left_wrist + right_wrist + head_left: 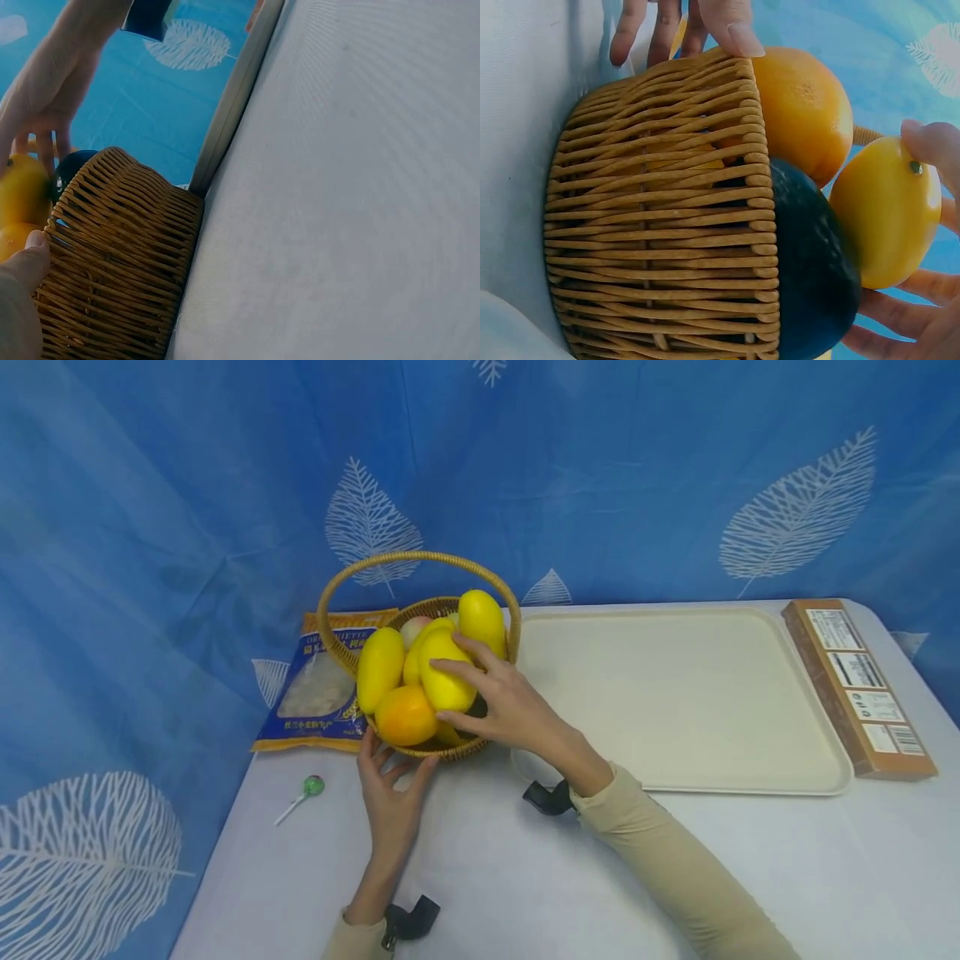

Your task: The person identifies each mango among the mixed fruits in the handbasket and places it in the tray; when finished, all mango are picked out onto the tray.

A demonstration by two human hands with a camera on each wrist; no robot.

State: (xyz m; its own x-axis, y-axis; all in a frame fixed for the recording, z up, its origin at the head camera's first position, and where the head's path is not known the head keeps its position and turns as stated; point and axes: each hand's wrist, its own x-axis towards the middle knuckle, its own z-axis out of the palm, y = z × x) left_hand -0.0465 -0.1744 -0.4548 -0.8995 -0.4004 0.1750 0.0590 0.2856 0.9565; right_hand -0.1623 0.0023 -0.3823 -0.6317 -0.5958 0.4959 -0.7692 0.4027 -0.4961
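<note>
A wicker basket point(420, 557) with a tall arched handle holds a pile of fruit. My right hand point(517, 702) grips a yellow mango point(446, 672) on top of the pile, thumb on the near side and fingers over the far side. At the basket's front left, my left hand point(392, 797) holds the wicker wall, its thumb point(30, 255) at the rim. An orange point(406, 716) lies just inside that rim. Other yellow mangoes point(381, 670) lean at the left and back. The right wrist view shows a dark, smooth avocado-like fruit point(810, 262) below the gripped mango.
Behind the basket's left side lies a blue and orange food bag point(315, 685). A green lollipop point(312, 786) is on the white tablecloth at the left. To the right lies a cream tray point(675, 702), with a long brown box point(862, 689) beside it. A blue leaf-print curtain point(600, 485) hangs behind.
</note>
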